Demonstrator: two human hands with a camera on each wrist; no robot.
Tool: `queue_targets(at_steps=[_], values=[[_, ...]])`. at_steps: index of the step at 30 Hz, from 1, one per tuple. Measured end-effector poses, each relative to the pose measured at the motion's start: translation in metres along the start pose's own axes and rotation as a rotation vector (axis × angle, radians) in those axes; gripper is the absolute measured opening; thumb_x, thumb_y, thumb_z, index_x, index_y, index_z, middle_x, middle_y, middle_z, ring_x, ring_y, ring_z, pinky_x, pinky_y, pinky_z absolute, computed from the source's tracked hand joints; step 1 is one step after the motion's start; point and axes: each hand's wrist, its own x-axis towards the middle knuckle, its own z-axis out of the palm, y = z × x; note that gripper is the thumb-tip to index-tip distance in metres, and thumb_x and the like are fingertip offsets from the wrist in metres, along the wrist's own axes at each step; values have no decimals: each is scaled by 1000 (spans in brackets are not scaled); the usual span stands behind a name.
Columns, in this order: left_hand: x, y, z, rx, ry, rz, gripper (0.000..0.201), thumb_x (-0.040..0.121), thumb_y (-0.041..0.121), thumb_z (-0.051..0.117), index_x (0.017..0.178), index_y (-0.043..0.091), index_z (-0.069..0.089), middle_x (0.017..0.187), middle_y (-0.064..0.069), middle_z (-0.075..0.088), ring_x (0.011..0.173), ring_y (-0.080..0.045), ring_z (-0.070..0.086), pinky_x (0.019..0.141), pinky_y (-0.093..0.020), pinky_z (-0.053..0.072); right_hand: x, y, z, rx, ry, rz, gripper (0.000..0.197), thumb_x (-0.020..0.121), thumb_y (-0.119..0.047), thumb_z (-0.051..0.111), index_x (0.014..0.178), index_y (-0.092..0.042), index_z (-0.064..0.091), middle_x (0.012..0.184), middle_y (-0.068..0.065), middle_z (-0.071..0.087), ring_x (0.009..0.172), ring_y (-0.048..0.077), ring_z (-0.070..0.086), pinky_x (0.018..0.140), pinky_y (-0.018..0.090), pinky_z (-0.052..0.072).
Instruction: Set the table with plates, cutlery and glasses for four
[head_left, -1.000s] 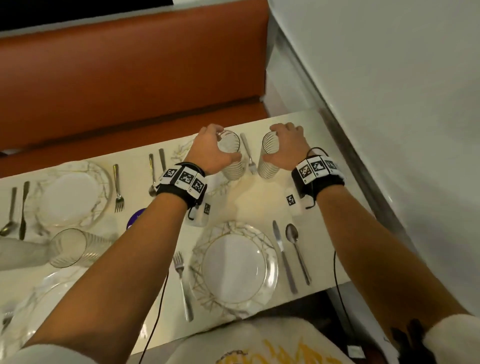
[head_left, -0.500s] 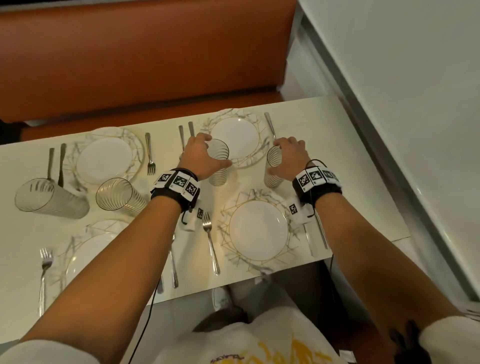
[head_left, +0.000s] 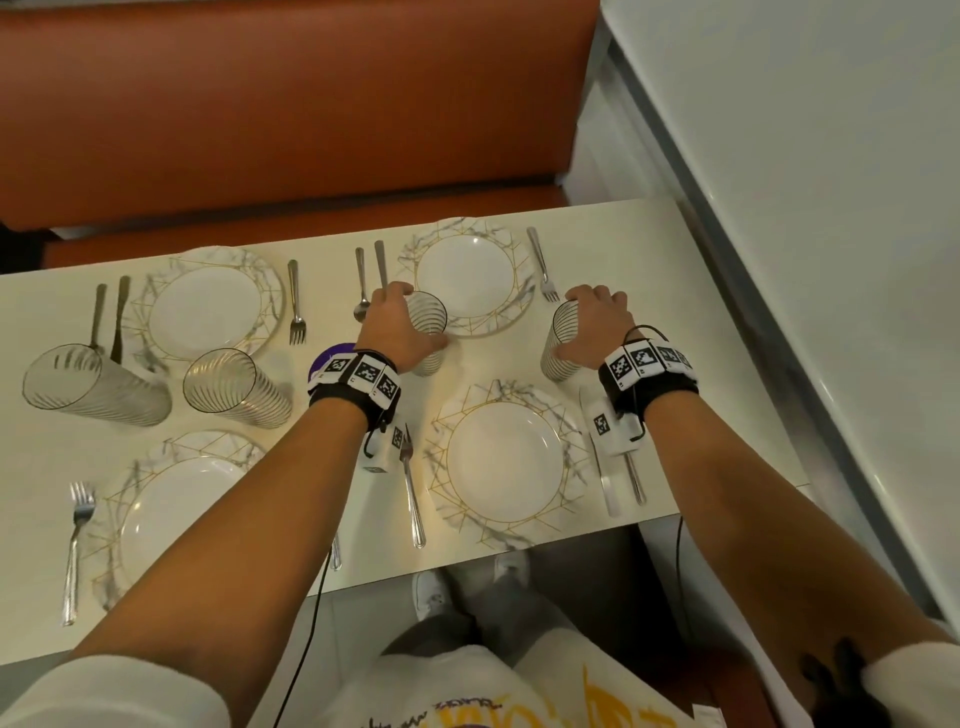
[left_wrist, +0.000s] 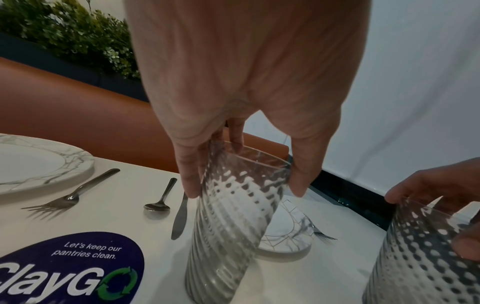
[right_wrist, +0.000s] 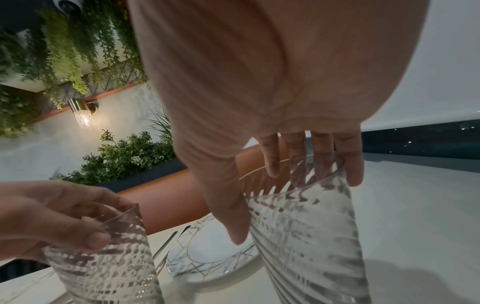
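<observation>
Head view: my left hand (head_left: 400, 332) grips one glass (head_left: 427, 332), right hand (head_left: 597, 327) another glass (head_left: 561, 338), both low over the bench (head_left: 332, 312). Risk: clipping the far plate (head_left: 467, 275) rim, tipping.

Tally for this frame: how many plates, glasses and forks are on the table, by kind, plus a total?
Plates: 4
Glasses: 4 (left hand grips one glass, right hand another)
Forks: 4
Total: 12
</observation>
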Motion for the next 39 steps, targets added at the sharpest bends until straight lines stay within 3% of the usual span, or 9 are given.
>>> queue_targets(at_steps=[10,18,22,26,34,39], values=[[3,6,4,49,-12,-25,95,76,33,90,152,13,36,149,-13,42,136,-35,46,110,-49,48,3,-1,-2,-13,-33,7,82,73,-34,85,140,-15,42,137,12,48,128,34,42,101,45,43],[-3,0,-7,99,-35,-55,122,69,68,84,161,17,21,162,-15,31,147,-39,37,114,-58,42,-1,-1,-5,-29,23,-53,88,69,-57,80,139,-17,45,132,13,52,124,34,42,99,45,40],[-13,1,-16,74,-1,-41,116,72,74,76,160,19,23,161,-15,34,144,-37,42,113,-58,43,-3,-8,-18,28,39,-93,86,72,-54,79,142,-19,43,140,15,44,131,36,39,108,48,34],[-26,-6,-26,39,55,-60,117,67,79,70,159,20,26,159,-15,38,142,-36,44,113,-58,43,-6,-24,-28,10,91,-196,73,75,-47,75,138,-21,48,138,13,47,128,36,38,104,46,34],[-73,-37,-44,9,139,-84,104,76,68,74,157,21,29,158,-11,43,142,-33,45,111,-56,47,-39,-77,-17,114,123,-317,41,84,-33,69,123,-23,62,133,9,52,126,33,40,104,45,37],[-110,-72,-46,-50,229,-3,76,85,31,79,149,14,41,141,-13,54,129,-30,52,105,-45,51,-69,-108,23,274,119,-392,28,85,-21,65,113,-15,67,115,10,58,112,30,48,97,43,45]])
